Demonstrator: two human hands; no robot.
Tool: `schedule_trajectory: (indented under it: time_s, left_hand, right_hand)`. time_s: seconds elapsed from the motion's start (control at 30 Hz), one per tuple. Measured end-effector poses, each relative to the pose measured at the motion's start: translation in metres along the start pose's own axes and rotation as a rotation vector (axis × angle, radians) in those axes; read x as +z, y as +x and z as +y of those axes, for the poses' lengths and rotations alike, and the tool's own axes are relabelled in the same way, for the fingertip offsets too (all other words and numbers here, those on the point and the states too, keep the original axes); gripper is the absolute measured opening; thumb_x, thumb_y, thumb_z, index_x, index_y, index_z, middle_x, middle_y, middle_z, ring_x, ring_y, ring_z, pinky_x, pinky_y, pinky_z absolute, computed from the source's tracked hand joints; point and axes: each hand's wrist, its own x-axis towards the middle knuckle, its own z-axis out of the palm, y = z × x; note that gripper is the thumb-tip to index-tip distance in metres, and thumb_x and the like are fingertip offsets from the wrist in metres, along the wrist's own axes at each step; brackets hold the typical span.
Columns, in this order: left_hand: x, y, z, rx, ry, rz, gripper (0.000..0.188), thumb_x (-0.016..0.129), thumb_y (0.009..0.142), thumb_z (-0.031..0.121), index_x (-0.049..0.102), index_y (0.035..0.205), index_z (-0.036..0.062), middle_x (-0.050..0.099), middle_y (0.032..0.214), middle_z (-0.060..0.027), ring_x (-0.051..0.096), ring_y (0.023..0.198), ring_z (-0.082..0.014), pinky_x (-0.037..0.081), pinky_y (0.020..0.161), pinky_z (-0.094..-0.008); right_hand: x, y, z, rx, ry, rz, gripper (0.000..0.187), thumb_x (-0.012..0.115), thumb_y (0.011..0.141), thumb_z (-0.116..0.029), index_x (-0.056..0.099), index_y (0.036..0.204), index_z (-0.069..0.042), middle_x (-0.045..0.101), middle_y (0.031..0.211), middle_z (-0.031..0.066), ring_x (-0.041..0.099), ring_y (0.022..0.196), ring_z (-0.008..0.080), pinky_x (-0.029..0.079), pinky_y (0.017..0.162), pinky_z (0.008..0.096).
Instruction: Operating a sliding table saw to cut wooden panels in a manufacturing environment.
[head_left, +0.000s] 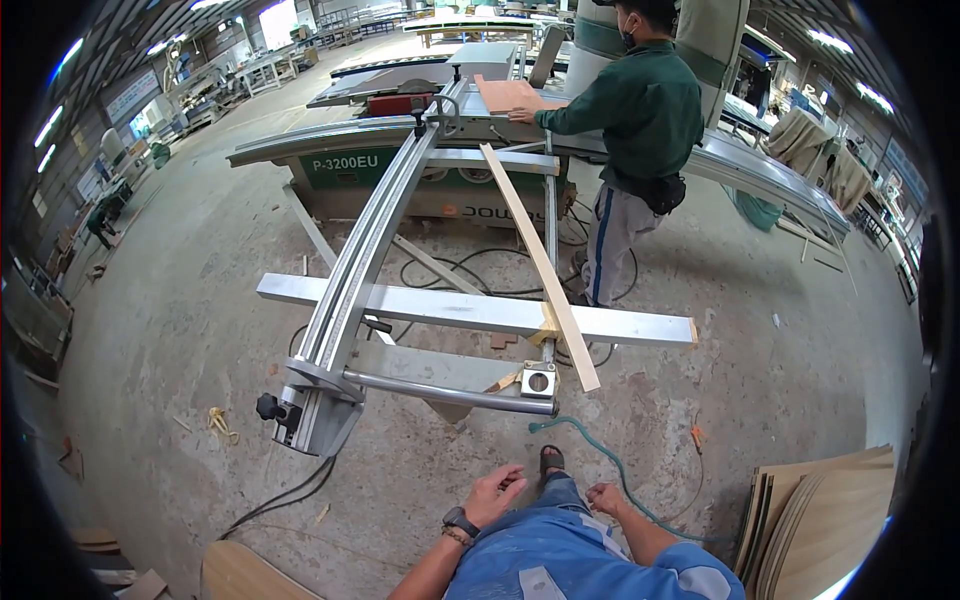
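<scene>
My left hand (pixel 495 496), with a dark watch (pixel 460 521) on its wrist, hangs in front of my blue shirt. Its fingers are loosely bent and apart, with nothing in them. On the other side, my right hand (pixel 605 498) is low by my hip with its fingers curled in, and no object shows in it. Neither hand touches the sliding table saw (pixel 400 185) ahead. Nearest to them is the saw's outrigger frame (pixel 450 390), where a long thin wooden strip (pixel 540 265) lies aslant across an aluminium crossbar (pixel 450 308).
A co-worker (pixel 640 120) in a green top stands at the saw, a hand on a reddish board (pixel 510 96). Curved wooden panels (pixel 825 525) lean at the lower right. A green hose (pixel 605 455) and black cables (pixel 290 497) cross the floor. A rounded board (pixel 250 575) lies lower left.
</scene>
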Motion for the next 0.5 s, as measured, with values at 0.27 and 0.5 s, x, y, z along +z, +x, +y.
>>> schedule_trajectory:
  time_s: [0.27, 0.5]
  left_hand:
    - [0.0, 0.002, 0.001, -0.011, -0.007, -0.001, 0.033, 0.062, 0.087, 0.019, 0.059, 0.115, 0.0025, 0.067, 0.093, -0.0126, 0.065, 0.082, -0.0184, 0.052, 0.073, -0.03]
    - [0.002, 0.005, -0.001, -0.014, -0.012, -0.014, 0.034, 0.063, 0.087, 0.021, 0.059, 0.116, 0.0034, 0.067, 0.094, -0.0128, 0.065, 0.083, -0.0185, 0.052, 0.074, -0.0303]
  right_hand:
    - [-0.003, -0.008, -0.011, 0.006, -0.034, 0.003, 0.032, 0.061, 0.083, -0.027, 0.066, 0.099, -0.001, 0.066, 0.078, 0.01, 0.065, 0.063, 0.0177, 0.051, 0.056, 0.0306]
    - [-0.007, -0.001, 0.002, -0.005, -0.012, -0.001, 0.03, 0.061, 0.084, -0.027, 0.066, 0.098, -0.001, 0.066, 0.075, 0.01, 0.064, 0.061, 0.0173, 0.051, 0.056, 0.0301]
